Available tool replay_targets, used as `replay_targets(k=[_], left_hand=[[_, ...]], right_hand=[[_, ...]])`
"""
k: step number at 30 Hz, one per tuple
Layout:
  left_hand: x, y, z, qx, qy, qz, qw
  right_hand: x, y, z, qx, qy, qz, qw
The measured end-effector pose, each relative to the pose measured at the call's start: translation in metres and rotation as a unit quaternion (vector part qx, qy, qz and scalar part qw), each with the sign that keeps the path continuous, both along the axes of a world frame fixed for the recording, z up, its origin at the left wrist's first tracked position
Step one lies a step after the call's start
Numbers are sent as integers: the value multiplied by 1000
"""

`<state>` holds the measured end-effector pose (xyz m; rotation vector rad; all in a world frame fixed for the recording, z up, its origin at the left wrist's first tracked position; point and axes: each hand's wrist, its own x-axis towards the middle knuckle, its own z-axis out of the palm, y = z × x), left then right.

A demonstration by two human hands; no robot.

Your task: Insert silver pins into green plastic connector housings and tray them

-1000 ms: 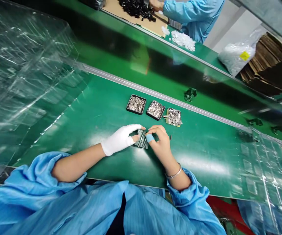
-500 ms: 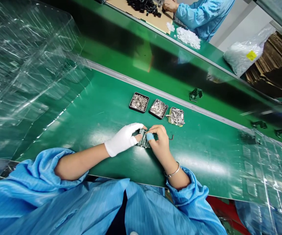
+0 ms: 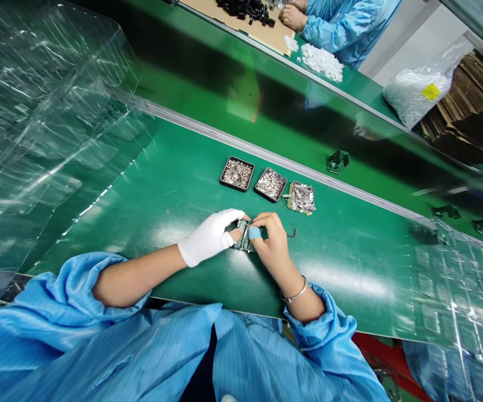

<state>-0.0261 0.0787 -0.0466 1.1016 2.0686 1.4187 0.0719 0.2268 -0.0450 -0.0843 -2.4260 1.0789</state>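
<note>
My left hand (image 3: 210, 237), in a white glove with bare fingertips, grips the left side of a small grey-green metal part (image 3: 244, 237) low over the green table. On the part's right side is my right hand (image 3: 273, 239), bare but for a blue wrap on one finger. Its thumb and fingers are pressed together at the part's upper edge; anything tiny between them is hidden. Just right of that hand lies a small hex key (image 3: 293, 233).
Beyond my hands stand a left tray (image 3: 237, 173), a middle tray (image 3: 270, 185) and a right tray (image 3: 301, 197), all with small metal pieces. Clear plastic trays (image 3: 52, 123) pile up at the left. Across the divider a person's hands (image 3: 293, 17) work near black parts.
Both of my hands keep their hold on the metal part with barely any movement. Across the divider, the other person's hands have shifted and a second one shows more.
</note>
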Motion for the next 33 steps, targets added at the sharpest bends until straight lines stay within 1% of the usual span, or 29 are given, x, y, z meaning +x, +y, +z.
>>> replay_targets(k=[6,11,21,25,28,30,31,33], left_hand=[[-1,2,2,3,-12,-9,1000],[-1,2,2,-4,-11,-9,1000],[0,1,2,-6,-1,-8,1000],[-1,1,1,-2,-3,-4,1000],[0,4,1,-1,-27,12,1000],[2,7,1,-3,-50,24,998],[3,9,0,-5,-66,28,997],[5,12,1,-1,-98,39,994]], right_hand=[[0,-2,0,-12,11,14,1000],[0,-2,0,-35,-1,12,999],[0,-3,-3,-37,25,25,999],[1,-5,-1,-48,2,16,999],[1,-6,0,-55,-10,21,998],[0,-4,-1,-76,-8,29,997],[-1,-3,-2,-99,-12,30,995],[-2,-1,-5,-168,-32,23,985]])
